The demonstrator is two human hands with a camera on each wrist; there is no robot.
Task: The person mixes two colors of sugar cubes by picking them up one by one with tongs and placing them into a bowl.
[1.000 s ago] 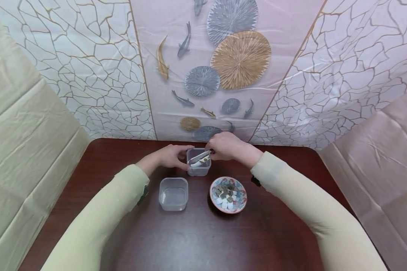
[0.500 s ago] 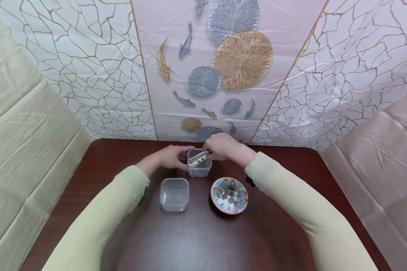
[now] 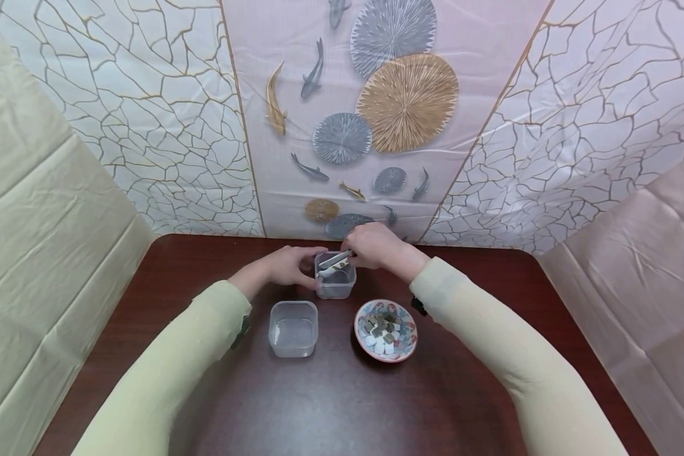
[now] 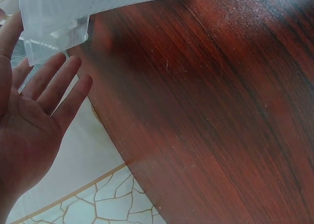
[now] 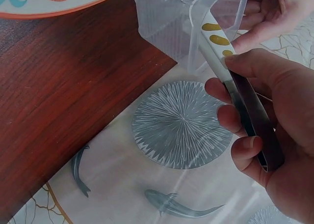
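The right hand (image 3: 376, 247) grips a pair of tongs (image 5: 230, 71) (white tips with gold spots, dark metal handle), thumb and curled fingers closed round the handle, and the tips reach down into a small clear container (image 3: 335, 280) near the far edge of the dark wooden table (image 3: 342, 405). The left hand (image 3: 287, 264) rests against that container's side at its 9 o'clock, fingers straight and relaxed in the wrist view, steadying it without curling round it. A second clear container (image 3: 293, 327) stands near the first at about its 7 o'clock, and a patterned bowl (image 3: 385, 330) of small white and dark pieces sits at about its 5 o'clock, apart from both containers.
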